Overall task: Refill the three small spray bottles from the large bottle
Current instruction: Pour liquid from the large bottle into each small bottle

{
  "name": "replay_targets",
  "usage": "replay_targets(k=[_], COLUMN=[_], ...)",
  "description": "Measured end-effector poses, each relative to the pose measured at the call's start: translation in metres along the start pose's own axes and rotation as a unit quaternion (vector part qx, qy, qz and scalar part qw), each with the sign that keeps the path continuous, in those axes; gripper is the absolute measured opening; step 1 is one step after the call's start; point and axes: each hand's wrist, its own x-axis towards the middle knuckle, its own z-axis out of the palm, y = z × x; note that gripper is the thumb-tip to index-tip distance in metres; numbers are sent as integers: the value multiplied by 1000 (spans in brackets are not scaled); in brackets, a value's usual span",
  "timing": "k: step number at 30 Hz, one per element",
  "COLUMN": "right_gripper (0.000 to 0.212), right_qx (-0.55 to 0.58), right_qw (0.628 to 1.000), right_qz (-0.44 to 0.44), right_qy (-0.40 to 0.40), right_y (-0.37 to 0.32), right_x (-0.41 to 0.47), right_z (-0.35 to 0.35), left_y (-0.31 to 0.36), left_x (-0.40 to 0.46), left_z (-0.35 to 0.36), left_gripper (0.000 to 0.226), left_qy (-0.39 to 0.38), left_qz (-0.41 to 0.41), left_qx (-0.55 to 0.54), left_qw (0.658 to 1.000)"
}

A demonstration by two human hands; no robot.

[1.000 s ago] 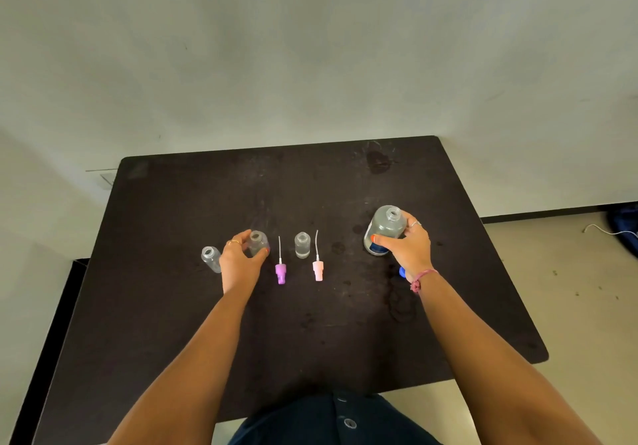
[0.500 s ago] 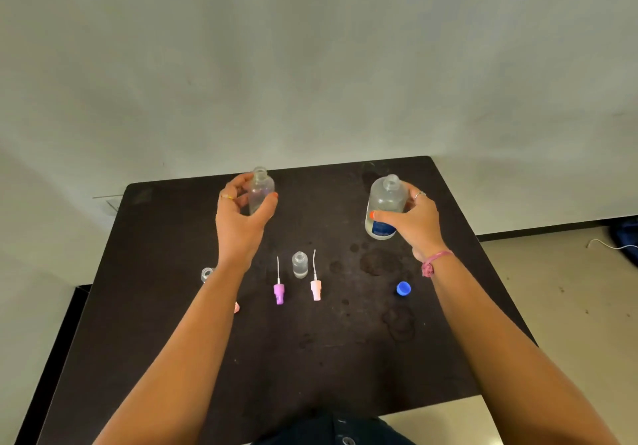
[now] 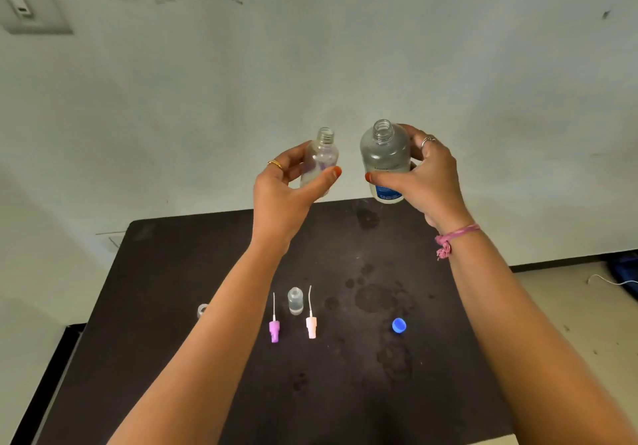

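My left hand [image 3: 283, 192] grips a small clear bottle [image 3: 321, 158], uncapped and upright, high above the dark table [image 3: 172, 272]. Close to its right, my right hand [image 3: 424, 178] holds the large clear bottle [image 3: 385, 154] with a blue label, also uncapped and nearly upright. A second small bottle [image 3: 295, 301] stands open on the table between a purple spray head [image 3: 274, 330] and a pink spray head [image 3: 311, 327]. A third small bottle [image 3: 202, 310] shows partly behind my left forearm.
The blue cap [image 3: 399, 325] lies on the table to the right of the spray heads. Wet stains [image 3: 376, 298] mark the tabletop near the middle. A pale wall rises behind the table; floor and a white cable [image 3: 607, 280] lie to the right.
Both hands lifted their bottles off the table, raised them higher and brought them close together. The view tilted up with them.
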Motion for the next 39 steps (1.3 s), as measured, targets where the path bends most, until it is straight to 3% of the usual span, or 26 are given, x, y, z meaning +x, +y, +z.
replay_targets(k=[16,39], right_gripper=[76,71], right_qx=[-156,-248], right_qw=[966,922], right_qz=[-203,-290], right_qy=[27,74], right_y=[-62,-79], right_x=[22,32], right_z=[-20,-20], left_y=[50,63], left_x=[-5,-5], left_z=[17,16], left_gripper=[47,37], left_qy=[9,10], left_qz=[38,37], left_qx=[6,-32], left_qw=[999,999])
